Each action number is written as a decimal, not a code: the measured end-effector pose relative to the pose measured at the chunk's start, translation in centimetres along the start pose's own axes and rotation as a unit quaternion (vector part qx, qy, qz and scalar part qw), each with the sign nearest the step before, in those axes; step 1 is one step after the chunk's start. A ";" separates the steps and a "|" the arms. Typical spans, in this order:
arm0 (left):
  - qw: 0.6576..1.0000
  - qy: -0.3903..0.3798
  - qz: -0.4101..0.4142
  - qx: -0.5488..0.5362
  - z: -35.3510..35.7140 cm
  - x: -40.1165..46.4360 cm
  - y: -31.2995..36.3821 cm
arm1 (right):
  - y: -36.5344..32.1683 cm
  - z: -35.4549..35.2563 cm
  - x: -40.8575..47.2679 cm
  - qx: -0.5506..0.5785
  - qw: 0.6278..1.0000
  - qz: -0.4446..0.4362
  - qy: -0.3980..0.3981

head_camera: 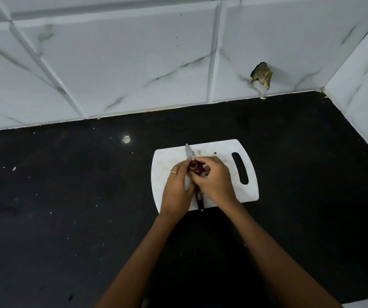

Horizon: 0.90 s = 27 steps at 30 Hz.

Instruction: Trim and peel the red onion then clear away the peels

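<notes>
A small red onion is held just above the middle of the white cutting board. My left hand, with a ring on one finger, grips the onion from the left. From the right, my right hand curls its fingers round the onion's near side. A knife runs under both hands, its blade tip pointing away and its black handle showing between my wrists at the board's near edge. Whether either hand holds the knife is hidden.
The board, with its handle slot at the right, lies on a black countertop speckled with crumbs. White marble-look tiled walls close the back and right side. A brownish patch of damage marks the back wall.
</notes>
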<state>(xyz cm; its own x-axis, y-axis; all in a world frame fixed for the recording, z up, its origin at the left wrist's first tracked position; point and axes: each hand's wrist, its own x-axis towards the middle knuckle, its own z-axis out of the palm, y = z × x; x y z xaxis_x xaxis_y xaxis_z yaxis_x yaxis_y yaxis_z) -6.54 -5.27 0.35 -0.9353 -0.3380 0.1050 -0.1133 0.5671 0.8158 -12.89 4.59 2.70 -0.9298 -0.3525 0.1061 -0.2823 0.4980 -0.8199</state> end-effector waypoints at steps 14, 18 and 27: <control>0.997 0.024 -0.047 0.051 -0.8 0.1 -3.3 | 2.3 3.5 -1.2 -0.131 0.991 -0.030 -0.026; 0.997 0.028 -0.038 0.065 -0.4 0.0 -3.3 | 3.6 3.9 -2.5 -0.206 0.974 -0.053 -0.074; 0.997 0.034 -0.027 0.060 0.4 0.7 -3.1 | 5.7 3.8 -1.9 -0.344 0.938 -0.036 -0.010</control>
<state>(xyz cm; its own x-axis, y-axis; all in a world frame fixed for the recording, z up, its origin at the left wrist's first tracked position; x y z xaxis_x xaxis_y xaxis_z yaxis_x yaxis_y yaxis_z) -6.94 -6.96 -2.28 -0.9021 -0.4188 0.1041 -0.2070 0.6315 0.7473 -11.85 5.12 -4.33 -0.9001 -0.4158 0.1300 -0.4356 0.8638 -0.2530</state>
